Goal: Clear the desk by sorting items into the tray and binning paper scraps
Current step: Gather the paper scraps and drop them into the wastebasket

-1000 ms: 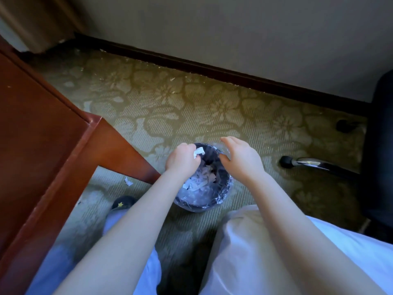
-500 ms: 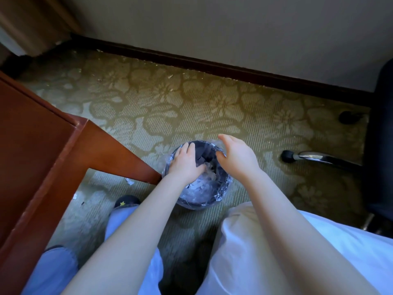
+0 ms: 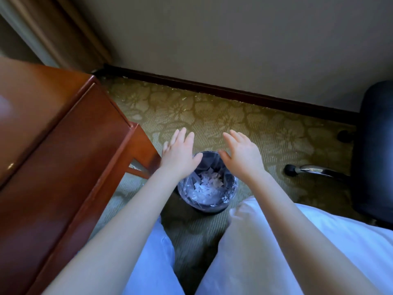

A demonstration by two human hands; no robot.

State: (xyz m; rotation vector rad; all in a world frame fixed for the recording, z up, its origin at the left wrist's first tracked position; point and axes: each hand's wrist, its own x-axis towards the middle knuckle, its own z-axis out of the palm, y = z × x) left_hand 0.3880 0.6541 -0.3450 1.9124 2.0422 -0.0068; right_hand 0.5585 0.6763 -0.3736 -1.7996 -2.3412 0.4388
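A patterned olive-green carpet (image 3: pixel 212 116) with a pale floral design runs back to a dark wooden skirting board (image 3: pixel 212 88) under a plain beige wall (image 3: pixel 212 39). No brand, label or writing can be read anywhere in view.

On the carpet stands a small round dark waste bin lined with a clear plastic bag (image 3: pixel 207 201), upright, between the person's knees and the wall. White torn paper scraps (image 3: pixel 207 185) lie heaped inside it, below the rim. The tray is not in view.

The left hand (image 3: pixel 179 154) is spread flat, palm down, fingers extended and a little apart, holding nothing; it hangs above the bin's far left rim. The right hand (image 3: pixel 242 152) is likewise flat and empty, fingers stretched forward, above the bin's far right rim. A gap lies between the two hands, over the bin's far edge.

The reddish-brown polished wooden desk (image 3: pixel 53 145) fills the left side; its corner and slanting leg (image 3: pixel 144 150) come just beside the left hand and near the bin. To the right, a dark blue office chair (image 3: pixel 374 145) with a chromed leg and black caster (image 3: pixel 306 170) sits well apart from the bin, with open carpet between. Legs in white trousers (image 3: pixel 276 241) frame the bin from the near side.
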